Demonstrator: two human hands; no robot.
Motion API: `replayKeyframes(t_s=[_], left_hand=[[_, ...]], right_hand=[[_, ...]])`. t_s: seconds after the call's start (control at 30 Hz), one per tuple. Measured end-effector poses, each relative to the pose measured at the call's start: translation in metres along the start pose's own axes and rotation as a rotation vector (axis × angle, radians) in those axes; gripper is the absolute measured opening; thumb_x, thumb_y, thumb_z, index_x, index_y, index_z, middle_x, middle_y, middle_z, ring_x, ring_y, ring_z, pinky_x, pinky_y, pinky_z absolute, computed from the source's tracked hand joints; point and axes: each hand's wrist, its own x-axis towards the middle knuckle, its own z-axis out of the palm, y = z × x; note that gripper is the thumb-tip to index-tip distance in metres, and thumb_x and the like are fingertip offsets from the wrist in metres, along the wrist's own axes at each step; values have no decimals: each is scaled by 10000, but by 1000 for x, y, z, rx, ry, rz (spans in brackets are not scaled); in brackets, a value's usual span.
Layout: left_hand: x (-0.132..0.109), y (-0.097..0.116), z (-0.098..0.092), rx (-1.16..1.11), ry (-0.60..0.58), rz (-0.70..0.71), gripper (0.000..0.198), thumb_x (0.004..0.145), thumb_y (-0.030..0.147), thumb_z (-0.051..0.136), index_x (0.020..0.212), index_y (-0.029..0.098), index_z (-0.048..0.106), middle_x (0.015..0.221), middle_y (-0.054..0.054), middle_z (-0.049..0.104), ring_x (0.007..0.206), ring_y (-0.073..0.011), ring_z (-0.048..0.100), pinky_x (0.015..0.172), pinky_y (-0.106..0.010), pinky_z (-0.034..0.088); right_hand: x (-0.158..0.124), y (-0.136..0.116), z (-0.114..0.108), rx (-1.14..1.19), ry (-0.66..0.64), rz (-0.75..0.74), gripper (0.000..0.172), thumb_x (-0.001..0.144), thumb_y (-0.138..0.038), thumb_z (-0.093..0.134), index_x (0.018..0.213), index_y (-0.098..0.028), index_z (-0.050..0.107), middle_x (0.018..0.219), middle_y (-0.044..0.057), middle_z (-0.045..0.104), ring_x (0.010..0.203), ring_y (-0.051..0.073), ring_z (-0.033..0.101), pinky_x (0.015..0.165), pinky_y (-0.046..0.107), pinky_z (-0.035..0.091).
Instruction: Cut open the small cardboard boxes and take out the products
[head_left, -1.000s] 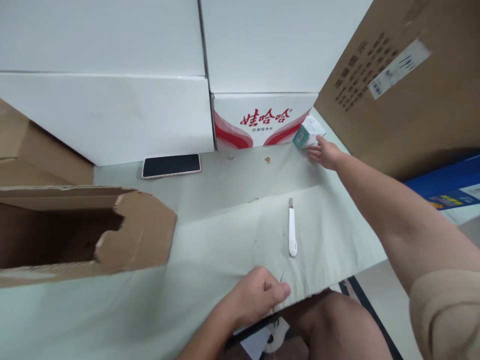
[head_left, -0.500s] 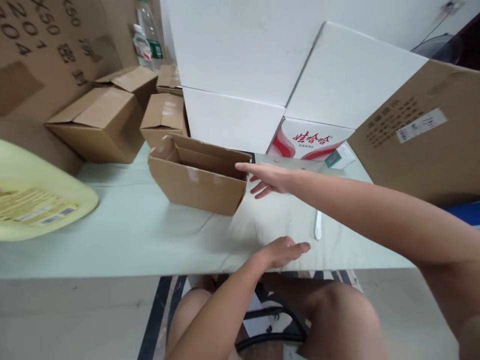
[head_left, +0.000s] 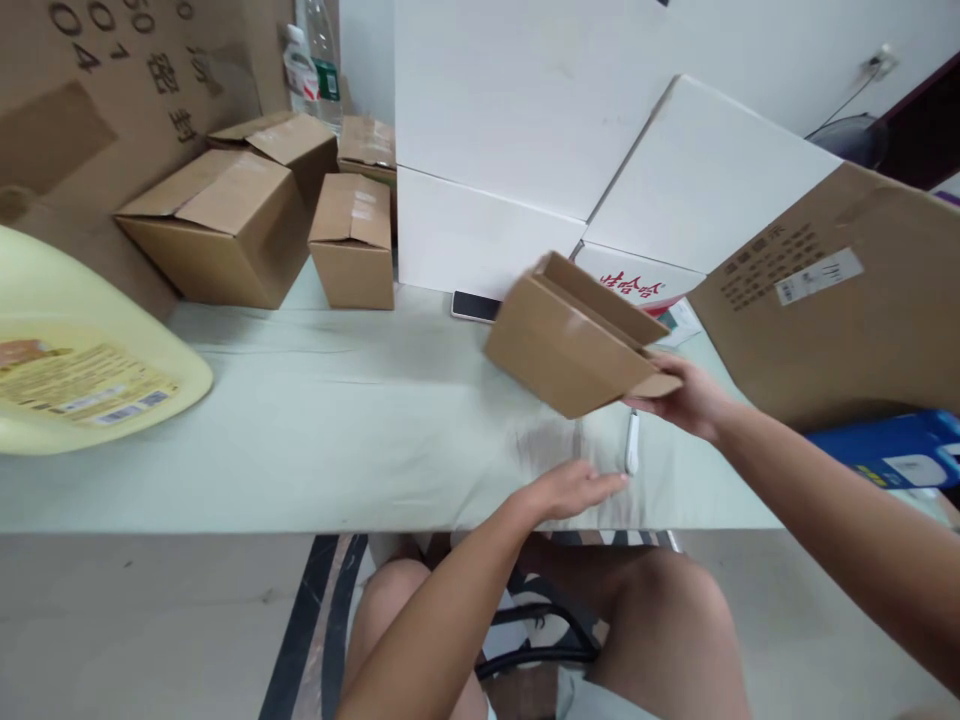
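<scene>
My right hand [head_left: 686, 398] grips the right end of an open brown cardboard box [head_left: 574, 340] and holds it tilted above the pale green table [head_left: 337, 440]. My left hand [head_left: 574, 490] lies flat near the table's front edge with its fingers stretched out, holding nothing. A white utility knife [head_left: 632, 447] lies on the cloth between the two hands, just past the left fingertips. A dark phone [head_left: 475, 306] lies behind the box against the white cartons.
Closed brown boxes [head_left: 225, 225] [head_left: 352, 240] stand at the back left, with bottles [head_left: 304, 70] behind. A yellow jug [head_left: 82, 365] lies at the left. White cartons [head_left: 525, 140], a large brown carton [head_left: 840, 290] and a blue package [head_left: 892, 450] line the back and right.
My right hand reached to the open box, took hold of it, and lifted it rightward and tilted. My left hand opened flat. My view pulled back and to the left.
</scene>
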Motion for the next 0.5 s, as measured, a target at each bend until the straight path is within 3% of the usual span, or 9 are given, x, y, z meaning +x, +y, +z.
replayKeyframes(t_s=[0.13, 0.23, 0.37, 0.5], left_hand=[[3, -5, 1, 20, 24, 36, 608, 916, 671, 443, 527, 245, 251, 530, 55, 207, 514, -102, 181, 550, -319, 164], [10, -7, 2, 23, 30, 20, 600, 901, 681, 449, 539, 247, 247, 530, 57, 191, 511, -103, 176, 542, -318, 151], [25, -10, 4, 26, 29, 3, 602, 877, 705, 443, 541, 250, 236, 529, 62, 163, 528, -103, 163, 551, -321, 138], [41, -14, 6, 33, 26, -27, 619, 856, 747, 437, 548, 254, 225, 539, 63, 149, 542, -105, 156, 568, -327, 128]], right_hand=[[-6, 13, -106, 19, 386, 24, 183, 779, -94, 523, 818, -216, 652, 886, 79, 707, 735, 164, 701, 702, 281, 621], [-3, 18, -167, -14, 542, 55, 210, 763, -71, 465, 759, -216, 616, 864, 130, 680, 709, 184, 699, 706, 318, 611], [25, 17, -212, -89, 617, 44, 245, 769, -55, 390, 704, -221, 558, 788, 144, 636, 668, 210, 678, 711, 402, 605], [74, 13, -228, -260, 604, -114, 251, 741, -19, 353, 687, -212, 505, 708, 129, 597, 683, 214, 685, 738, 452, 599]])
